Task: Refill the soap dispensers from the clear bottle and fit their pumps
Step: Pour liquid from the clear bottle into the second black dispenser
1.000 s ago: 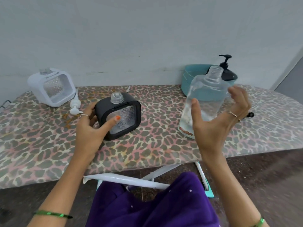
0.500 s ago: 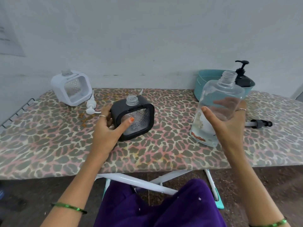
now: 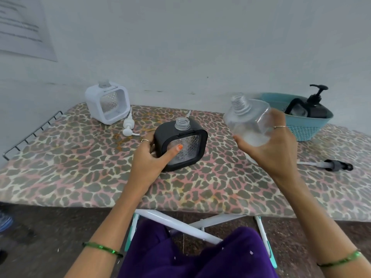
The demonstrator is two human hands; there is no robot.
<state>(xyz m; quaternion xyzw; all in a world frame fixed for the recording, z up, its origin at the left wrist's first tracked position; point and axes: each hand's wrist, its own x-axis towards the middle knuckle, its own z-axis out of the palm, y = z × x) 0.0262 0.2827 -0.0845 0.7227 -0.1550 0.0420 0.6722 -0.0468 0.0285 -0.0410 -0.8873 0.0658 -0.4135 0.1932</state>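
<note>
**Clear bottle lifted and tipped toward black dispenser**

My right hand [image 3: 275, 149] wraps the lower body of the clear bottle [image 3: 249, 119], off the board, open neck tilted toward the black dispenser [image 3: 181, 144]. My left hand [image 3: 149, 157] clasps that dispenser's side, thumb on its textured window, standing upright on the ironing board [image 3: 80, 177]. Bottle looks light, little liquid left, smooth plastic, probably slippery if soapy; I grip the wide body, not the neck. Black pump [image 3: 333, 165] lies right; white dispenser [image 3: 107, 102] and white pump [image 3: 128, 126] wait back left.
</note>
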